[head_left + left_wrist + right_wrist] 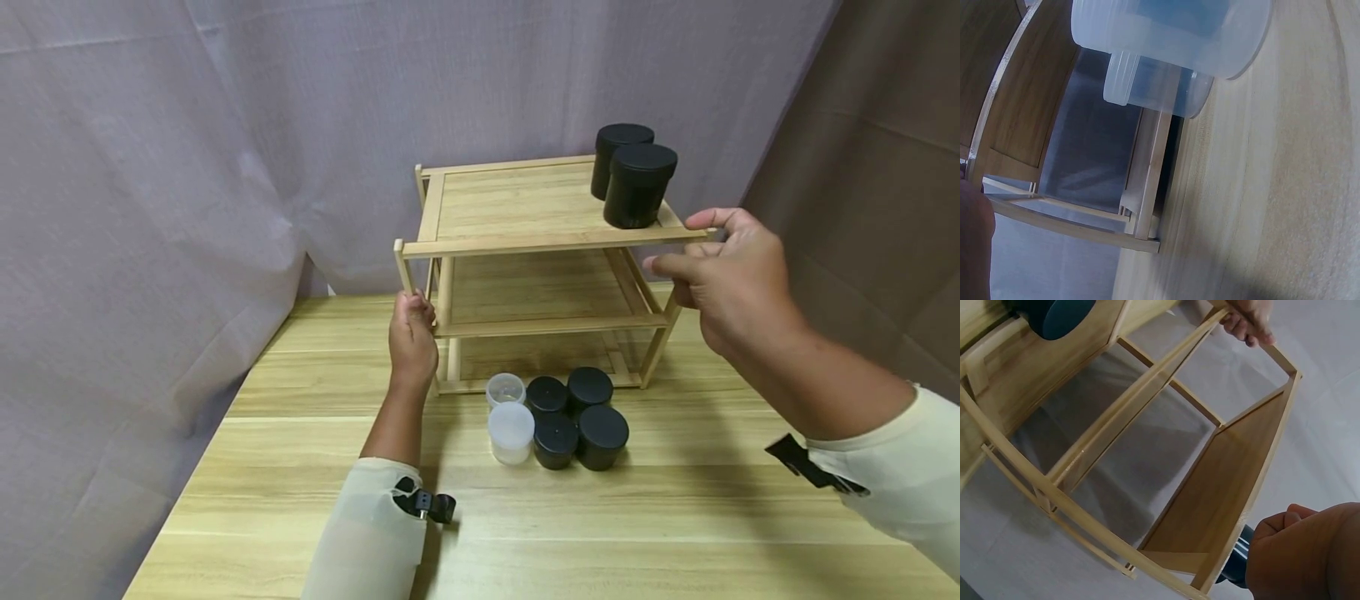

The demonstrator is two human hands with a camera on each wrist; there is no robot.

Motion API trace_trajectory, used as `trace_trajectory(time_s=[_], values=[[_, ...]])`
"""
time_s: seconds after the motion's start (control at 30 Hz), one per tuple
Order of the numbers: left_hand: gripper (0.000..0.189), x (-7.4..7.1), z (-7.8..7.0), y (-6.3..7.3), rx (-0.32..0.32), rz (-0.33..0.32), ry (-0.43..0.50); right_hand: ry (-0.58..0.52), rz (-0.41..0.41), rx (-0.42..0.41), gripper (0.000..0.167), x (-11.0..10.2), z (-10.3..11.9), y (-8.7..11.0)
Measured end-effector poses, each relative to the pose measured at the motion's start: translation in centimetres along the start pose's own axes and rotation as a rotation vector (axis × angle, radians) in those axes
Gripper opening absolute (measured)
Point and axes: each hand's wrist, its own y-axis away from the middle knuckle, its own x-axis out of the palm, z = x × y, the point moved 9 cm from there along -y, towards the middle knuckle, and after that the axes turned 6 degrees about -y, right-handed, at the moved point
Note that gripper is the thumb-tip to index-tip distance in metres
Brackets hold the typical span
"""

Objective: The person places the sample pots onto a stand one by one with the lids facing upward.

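The wooden rack (555, 326) is between the two hands, with its long side running across from one to the other. The left hand (412, 337) grips the near left post (406, 273), below the top shelf (517, 204). The right hand (738, 275) is at the near right corner, one finger touching the rail (525, 244); whether it grasps there, I cannot tell. Two black jars (641, 187) stand on this shelf, closer to the right hand. Lower, between the hands, six jars (602, 433) are grouped.
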Motion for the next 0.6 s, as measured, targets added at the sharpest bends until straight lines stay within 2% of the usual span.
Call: trace_trajectory(time_s=[0.2, 0.4, 0.6], values=[[0.072, -0.1, 0.1, -0.1, 0.021, -0.009, -0.011, -0.066, 0.059, -0.095, 0.052, 0.6, -0.3, 0.3], [0.068, -0.2, 0.1, 0.1, 0.022, -0.013, -0.004, -0.162, 0.14, -0.183, 0.052, 1.3, -0.3, 0.9], [0.078, -0.4, 0.2, -0.1, 0.018, -0.017, -0.005, -0.204, 0.163, -0.233, 0.055, 1.8, -0.4, 1.4]])
